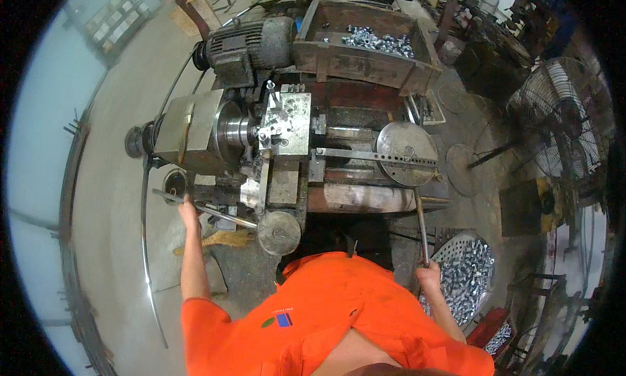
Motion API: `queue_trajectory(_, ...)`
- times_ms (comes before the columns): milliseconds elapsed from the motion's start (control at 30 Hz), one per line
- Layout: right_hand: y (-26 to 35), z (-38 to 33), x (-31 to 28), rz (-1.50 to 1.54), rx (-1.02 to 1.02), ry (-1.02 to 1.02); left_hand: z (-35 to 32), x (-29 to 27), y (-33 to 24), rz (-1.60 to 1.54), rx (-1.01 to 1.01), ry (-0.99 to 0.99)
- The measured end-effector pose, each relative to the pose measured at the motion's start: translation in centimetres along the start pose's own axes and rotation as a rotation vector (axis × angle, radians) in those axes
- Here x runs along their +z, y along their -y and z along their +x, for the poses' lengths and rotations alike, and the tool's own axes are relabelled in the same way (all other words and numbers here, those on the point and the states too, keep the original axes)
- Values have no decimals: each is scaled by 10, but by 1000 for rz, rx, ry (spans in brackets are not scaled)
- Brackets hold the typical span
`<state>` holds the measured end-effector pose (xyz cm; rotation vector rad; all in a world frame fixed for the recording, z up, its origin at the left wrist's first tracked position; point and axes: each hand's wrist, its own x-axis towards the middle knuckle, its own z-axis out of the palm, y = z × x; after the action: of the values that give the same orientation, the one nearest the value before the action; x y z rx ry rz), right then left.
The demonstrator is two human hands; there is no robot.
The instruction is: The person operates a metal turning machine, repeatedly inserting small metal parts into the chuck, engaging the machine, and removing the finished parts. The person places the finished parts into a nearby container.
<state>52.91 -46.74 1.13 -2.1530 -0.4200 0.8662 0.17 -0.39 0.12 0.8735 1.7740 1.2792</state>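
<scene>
A greasy metal lathe [345, 138] stands in front of me. My left hand [187, 210] is closed around a long steel lever [225, 215], which runs to a round metal disc [279, 232] at the lathe's near side. At the right, my right hand [428, 275] grips the lower end of another lever [422, 229]. That one rises toward a larger disc [407, 153] crossed by a flat bar with a row of holes [365, 155]. Between the two levers sits the tool block [293, 123], close against the round spindle [233, 131].
Behind the lathe are a motor [254, 43] and a rusty metal bin [365, 63] with small shiny metal parts. A white perforated basket [466, 245] full of similar parts is near my right arm. A floor fan [561, 118] stands farther right; a straw brush [218, 240] lies below my left hand.
</scene>
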Motion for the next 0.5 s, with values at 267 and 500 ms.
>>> queue_trajectory(267, 4, 5, -5, -148, -200, -38, 9, -6, -1, 93, -57, 61)
queue_trajectory(500, 21, 94, -102, -971, -232, -326, 13, -12, 6, 137, -34, 71)
